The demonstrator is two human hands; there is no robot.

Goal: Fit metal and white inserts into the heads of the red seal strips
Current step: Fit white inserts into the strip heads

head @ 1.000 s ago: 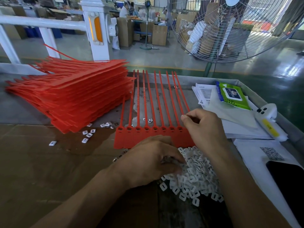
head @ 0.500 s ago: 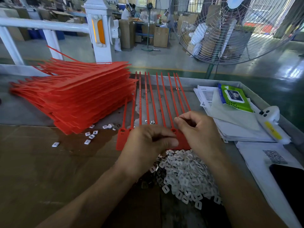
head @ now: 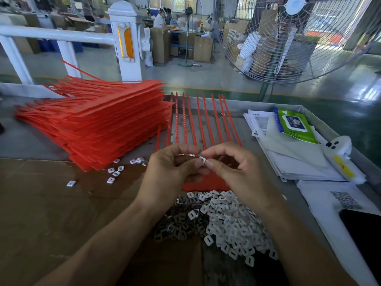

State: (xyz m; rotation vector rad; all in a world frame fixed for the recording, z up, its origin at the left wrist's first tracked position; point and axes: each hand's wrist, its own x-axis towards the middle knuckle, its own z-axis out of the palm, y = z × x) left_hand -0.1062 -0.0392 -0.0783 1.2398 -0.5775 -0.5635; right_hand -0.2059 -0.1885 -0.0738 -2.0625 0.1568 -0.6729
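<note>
Head view: right hand [head: 233, 172] pinches a white insert [head: 202, 160] between thumb and forefinger, touching the left hand's [head: 171, 170] curled fingertips, which seem to hold small metal pieces — unclear. Below the pinch lie the red seal strips [head: 198, 124]; nearer, the insert pile [head: 226, 219].

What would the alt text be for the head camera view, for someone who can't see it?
Two hands meet above a sheet of red seal strips: the right hand pinches a white insert, and the left hand holds small parts. A pile of inserts lies below, and stacked red strips lie to the left.
</note>
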